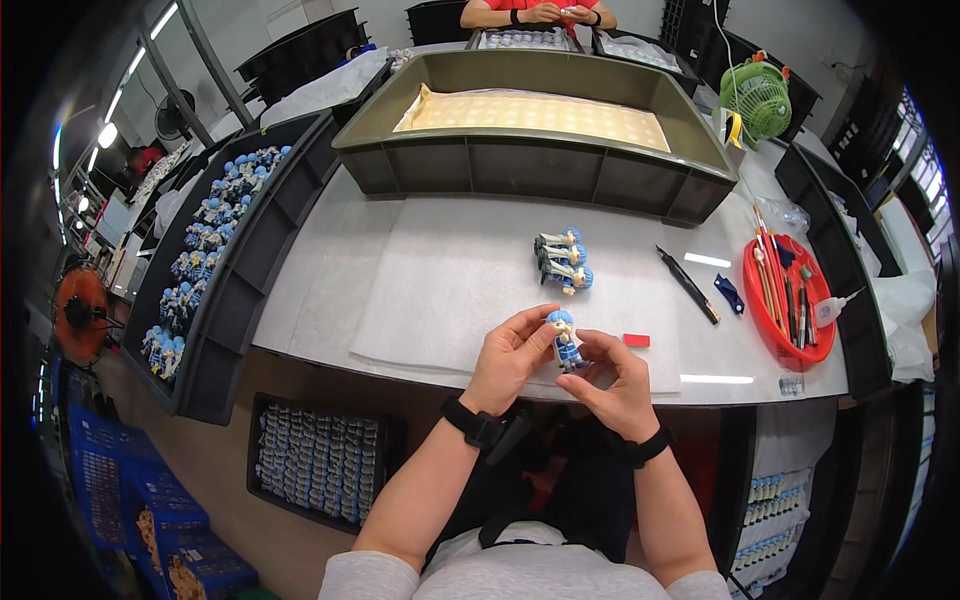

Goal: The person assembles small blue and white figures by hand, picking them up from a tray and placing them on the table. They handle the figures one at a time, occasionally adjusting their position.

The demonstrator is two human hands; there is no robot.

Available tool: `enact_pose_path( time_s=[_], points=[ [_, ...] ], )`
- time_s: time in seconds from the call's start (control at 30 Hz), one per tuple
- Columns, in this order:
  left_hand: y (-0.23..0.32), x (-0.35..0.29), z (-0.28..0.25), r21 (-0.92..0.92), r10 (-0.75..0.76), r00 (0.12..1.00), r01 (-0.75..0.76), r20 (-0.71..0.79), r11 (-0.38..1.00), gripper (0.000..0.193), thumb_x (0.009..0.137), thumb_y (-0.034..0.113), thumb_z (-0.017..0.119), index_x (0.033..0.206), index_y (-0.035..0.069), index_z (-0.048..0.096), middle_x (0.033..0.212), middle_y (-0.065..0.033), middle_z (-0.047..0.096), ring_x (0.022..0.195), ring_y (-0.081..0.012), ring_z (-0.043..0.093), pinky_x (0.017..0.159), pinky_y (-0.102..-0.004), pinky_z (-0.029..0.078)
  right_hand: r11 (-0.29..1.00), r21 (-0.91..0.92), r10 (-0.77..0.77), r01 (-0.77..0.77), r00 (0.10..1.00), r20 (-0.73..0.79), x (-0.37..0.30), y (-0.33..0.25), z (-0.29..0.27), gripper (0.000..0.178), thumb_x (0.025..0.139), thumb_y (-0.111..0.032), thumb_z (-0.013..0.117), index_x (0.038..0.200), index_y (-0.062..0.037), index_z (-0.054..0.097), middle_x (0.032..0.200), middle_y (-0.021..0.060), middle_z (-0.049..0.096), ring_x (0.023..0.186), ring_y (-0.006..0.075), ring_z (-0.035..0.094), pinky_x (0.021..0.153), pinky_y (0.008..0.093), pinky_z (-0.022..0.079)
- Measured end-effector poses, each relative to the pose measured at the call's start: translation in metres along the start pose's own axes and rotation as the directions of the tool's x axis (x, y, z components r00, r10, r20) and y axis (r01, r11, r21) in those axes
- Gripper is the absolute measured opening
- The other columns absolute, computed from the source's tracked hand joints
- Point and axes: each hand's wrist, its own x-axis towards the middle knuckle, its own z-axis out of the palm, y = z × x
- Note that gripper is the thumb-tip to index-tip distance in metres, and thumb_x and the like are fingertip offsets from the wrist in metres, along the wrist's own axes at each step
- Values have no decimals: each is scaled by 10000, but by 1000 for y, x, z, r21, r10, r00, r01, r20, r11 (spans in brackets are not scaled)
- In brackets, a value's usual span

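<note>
Over the front of the table I hold a small blue-haired figurine [565, 343] upright between both hands. My left hand [513, 357] pinches its upper part with thumb and fingers. My right hand [612, 380] grips it low down, near the feet. Just beyond my hands, several like figurines [566, 256] lie side by side on a white sheet [430, 270]. A small red block [636, 341] lies beside my right hand. Farther right is a black pen-like tool [690, 287], with a dark blue scrap [729, 294] next to it.
A large grey-green tray [520, 165] with a dimpled cream liner stands at the back. Left is a black crate [250, 260] of figurines; below it, another full crate [385, 450]. A red basket [822, 347] holds brushes and a bottle. A green fan [757, 98] and a co-worker's hands [560, 13] are beyond.
</note>
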Motion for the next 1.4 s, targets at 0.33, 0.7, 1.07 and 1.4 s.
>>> enact_pose_path(
  time_s=[0.33, 0.7, 1.07, 1.4],
  points=[
    [0, -1, -1, -45, 26, 999, -25, 26, 999, 328, 939, 79, 459, 1258, 1, 448, 1178, -133, 552, 1053, -171, 546, 913, -303, 445, 997, 73, 9, -8, 1000, -15, -2, 10, -3, 376, 797, -53, 674, 1142, 6, 535, 939, 76, 597, 806, 117, 582, 671, 215, 469],
    [-4, -4, 3, 98, 157, 988, -156, 3, 983, 383, 873, 63, 588, 1238, 17, 481, 1048, -38, 590, 957, -99, 551, 873, -250, 448, 996, -37, -80, 79, 996, -29, 1, 10, -4, 452, 727, 11, 710, 1142, -20, 534, 1002, 82, 573, 788, 122, 580, 646, 218, 490],
    [-4, -3, -3, 42, 180, 981, -183, 65, 982, 357, 857, -39, 525, 1207, 15, 482, 1209, -124, 536, 1095, -174, 518, 957, -326, 415, 999, -26, 25, -28, 995, -93, 1, 11, 0, 504, 705, 31, 722, 1163, 14, 513, 946, 69, 582, 776, 104, 567, 654, 216, 491],
    [-1, -3, 4, 72, 109, 994, -108, -9, 992, 332, 922, 53, 481, 1247, -8, 453, 1152, -113, 556, 1032, -163, 537, 868, -306, 470, 1000, 21, 24, -23, 998, -62, 0, 9, -2, 551, 685, -18, 767, 1174, -3, 514, 878, 39, 565, 790, 94, 561, 645, 211, 485]
  ],
)
